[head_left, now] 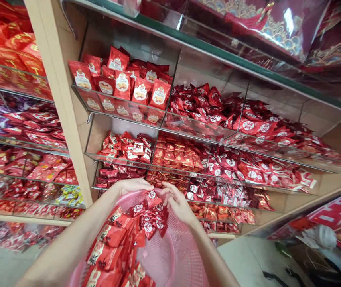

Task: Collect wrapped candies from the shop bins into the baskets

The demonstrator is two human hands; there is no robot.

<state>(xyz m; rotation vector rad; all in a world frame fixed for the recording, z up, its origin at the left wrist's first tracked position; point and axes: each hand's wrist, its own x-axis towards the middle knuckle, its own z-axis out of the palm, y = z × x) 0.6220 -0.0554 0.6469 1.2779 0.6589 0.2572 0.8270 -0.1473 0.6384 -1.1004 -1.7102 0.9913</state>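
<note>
A pink mesh plastic basket [185,239] is tilted below me, between my forearms. My left hand [135,185] is closed over its far rim, the fingertips pointing right and partly hidden. My right hand [176,201] is at the rim on the right, its fingers apart and slightly bent beside small red candy packets [154,219]. One such packet [151,198] lies near the rim between both hands. Larger red snack packets with black characters [107,243] fill the basket's left side. The pink bottom of the basket shows in the middle.
Tiered clear-fronted shelves ahead hold red cookie packets [122,83], dark red packets [200,103] and gold-red squares [176,153]. A wooden upright [53,91] divides them from more sweets at left. Boxed burgundy goods sit on the glass shelf [218,56] above. Tiled floor [242,259] shows at lower right.
</note>
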